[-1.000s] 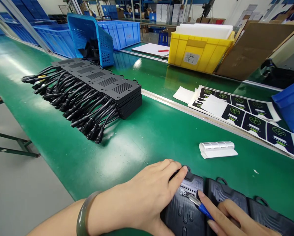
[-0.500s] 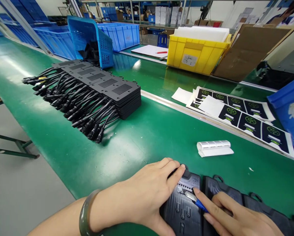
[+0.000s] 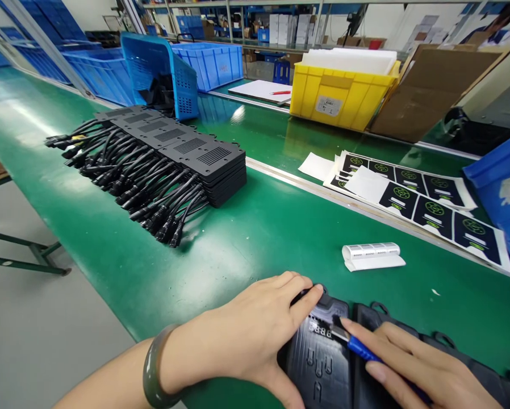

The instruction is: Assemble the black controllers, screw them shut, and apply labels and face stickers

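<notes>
A black plastic device case (image 3: 323, 386), with a small segmented display window and raised button shapes, lies at the lower right on the green bench. My left hand (image 3: 255, 332) grips it, fingers over its far end and thumb along its near left side. Pinched in my right hand (image 3: 425, 363) is a blue-handled utility knife (image 3: 364, 346); its metal tip rests at the right end of the display window. Further black cases (image 3: 383, 324) lie in a row to the right, partly hidden beneath my right hand.
Stacked black plates with cables (image 3: 195, 150) stand on the left. A curled label sheet (image 3: 372, 257) lies beyond my hands, near printed black sticker sheets (image 3: 434, 213). Blue baskets (image 3: 187, 96) and a yellow bin (image 3: 340, 94) stand farther back.
The knife tip has moved right along the display window, uncovering more of its digits. My right hand has shifted slightly right; my left hand keeps its hold on the case.
</notes>
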A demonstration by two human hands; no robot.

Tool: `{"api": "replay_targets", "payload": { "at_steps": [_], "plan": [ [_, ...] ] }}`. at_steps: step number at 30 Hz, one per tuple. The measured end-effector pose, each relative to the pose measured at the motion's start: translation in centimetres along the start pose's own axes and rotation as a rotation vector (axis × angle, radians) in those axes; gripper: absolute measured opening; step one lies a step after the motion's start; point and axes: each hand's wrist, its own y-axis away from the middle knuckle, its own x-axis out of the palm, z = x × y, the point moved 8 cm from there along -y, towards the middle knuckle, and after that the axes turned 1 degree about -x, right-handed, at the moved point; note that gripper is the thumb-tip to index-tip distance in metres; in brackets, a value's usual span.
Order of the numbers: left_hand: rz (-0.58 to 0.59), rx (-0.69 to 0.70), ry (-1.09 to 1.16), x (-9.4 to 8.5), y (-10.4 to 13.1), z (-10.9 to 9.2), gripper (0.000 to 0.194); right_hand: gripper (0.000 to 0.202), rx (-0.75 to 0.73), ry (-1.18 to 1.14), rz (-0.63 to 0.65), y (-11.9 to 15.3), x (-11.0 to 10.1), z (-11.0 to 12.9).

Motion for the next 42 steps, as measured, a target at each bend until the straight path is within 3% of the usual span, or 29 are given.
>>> {"api": "replay_targets", "payload": {
  "at_steps": [2, 5, 7, 10, 14, 17, 23, 27, 32, 37, 42],
  "plan": [
    [-0.016, -0.017, -0.01, -0.7, -0.1, 0.0, 0.092, 0.043, 0.105, 0.021, -0.016, 0.5, 0.0, -1.2],
    [-0.05, -0.065, -0.042, -1.5, -0.2, 0.1, 0.032, 0.042, 0.27, -0.096, 0.012, 0.9, 0.5, -2.7],
    [-0.074, -0.057, -0.057, -1.7, -0.5, -0.2, 0.016, 0.041, 0.374, -0.279, 0.033, 0.8, 0.8, -3.3],
    [-0.091, -0.021, -0.123, -1.5, -1.2, -0.6, 0.017, 0.046, 0.516, -0.548, 0.016, 0.6, 0.9, -3.7],
    [-0.057, 0.064, -0.243, -0.9, -2.0, -1.3, 0.018, 0.053, 0.688, -0.876, 0.171, 0.2, 2.7, -2.7],
    [-0.038, 0.151, -0.312, -0.6, -2.1, -2.0, 0.023, 0.05, 0.742, -0.978, 0.157, -0.7, 3.1, -2.0],
    [-0.071, 0.244, -0.387, -0.4, -1.8, -2.7, 0.032, 0.038, 0.717, -0.93, 0.096, -2.3, 3.0, -1.4],
    [-0.093, 0.27, -0.47, 0.3, -1.9, -2.8, 0.031, 0.033, 0.654, -0.846, 0.149, -2.7, 3.1, -1.1],
    [-0.047, 0.143, -0.507, 0.9, -2.5, -1.6, 0.025, 0.027, 0.567, -0.755, 0.156, -3.0, 2.7, -0.6],
    [0.017, 0.006, -0.353, 1.0, -2.6, -0.3, 0.027, 0.029, 0.521, -0.714, 0.13, -3.1, 2.6, -0.5],
    [0.004, -0.043, -0.145, 0.6, -1.9, 0.7, 0.019, 0.017, 0.416, -0.572, 0.065, -3.6, 1.6, 0.0]
  ]
}}
